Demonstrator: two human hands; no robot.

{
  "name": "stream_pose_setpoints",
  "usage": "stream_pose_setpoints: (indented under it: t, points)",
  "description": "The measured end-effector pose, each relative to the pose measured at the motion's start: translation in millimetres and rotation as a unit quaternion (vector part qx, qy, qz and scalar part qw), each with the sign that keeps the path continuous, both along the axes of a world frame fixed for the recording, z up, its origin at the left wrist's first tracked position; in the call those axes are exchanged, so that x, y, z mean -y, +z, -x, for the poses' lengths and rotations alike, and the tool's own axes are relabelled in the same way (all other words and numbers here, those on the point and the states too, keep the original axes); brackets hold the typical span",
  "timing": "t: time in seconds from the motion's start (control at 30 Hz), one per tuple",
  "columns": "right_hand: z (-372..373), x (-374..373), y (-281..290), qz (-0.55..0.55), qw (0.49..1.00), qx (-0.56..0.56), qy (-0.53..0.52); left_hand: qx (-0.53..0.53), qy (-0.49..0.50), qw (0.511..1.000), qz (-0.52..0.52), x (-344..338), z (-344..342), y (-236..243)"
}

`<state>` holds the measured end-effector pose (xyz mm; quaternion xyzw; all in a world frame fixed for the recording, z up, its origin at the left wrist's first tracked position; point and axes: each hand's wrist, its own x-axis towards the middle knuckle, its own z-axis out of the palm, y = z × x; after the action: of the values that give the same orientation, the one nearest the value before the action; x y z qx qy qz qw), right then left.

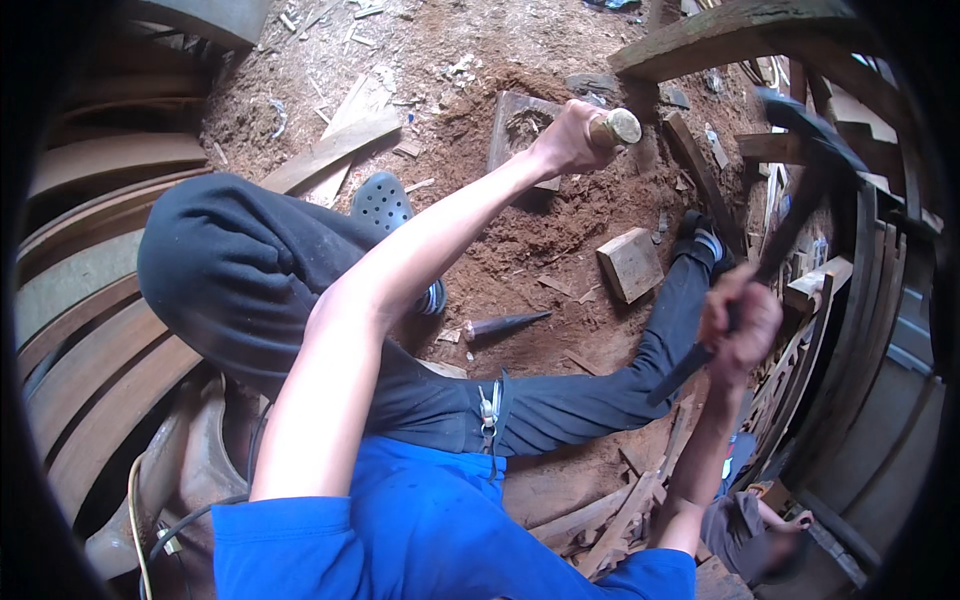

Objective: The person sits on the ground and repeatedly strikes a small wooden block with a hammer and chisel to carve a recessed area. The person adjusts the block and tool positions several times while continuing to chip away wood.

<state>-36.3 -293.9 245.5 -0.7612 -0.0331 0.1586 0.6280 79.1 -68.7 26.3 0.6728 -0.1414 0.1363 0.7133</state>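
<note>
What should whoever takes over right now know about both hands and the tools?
Left hand: closed around a wooden-handled chisel, its tip hidden, held out near the dark timber.
Right hand: gripping a hammer, head raised and blurred.
A spare pointed chisel and a wood block lie on the sawdust-covered ground.
Done: chips and offcuts already lie about.
Left: cannot tell; the cut itself is not visible.

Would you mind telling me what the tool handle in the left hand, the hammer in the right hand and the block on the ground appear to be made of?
The round pale handle in the left hand looks like bare wood, with a light, worn end face. The dark hammer in the right hand has a blackish, probably metal head; its handle material is unclear. The rectangular tan block appears to be unfinished sawn wood.
</note>
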Motion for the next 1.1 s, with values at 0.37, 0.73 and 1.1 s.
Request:
stream_pose_setpoints:
  t: [0.37, 0.73, 1.1]
  points:
    - [-5.9, -21.5, -42.6, 0.217, 0.969, -0.103, 0.057, 0.036, 0.048, 0.997, -0.044, 3.6, 0.6, 6.2]
    - [-6.1, -22.8, 62.4, -0.101, 0.974, 0.199, -0.039, 0.025, 0.028, 0.999, -0.028, 4.5, 0.5, 1.9]
    - [12.6, -7.1, 32.4, 0.126, 0.991, -0.024, -0.047, -0.024, 0.020, 0.999, -0.040, -2.1, -1.4, 4.8]
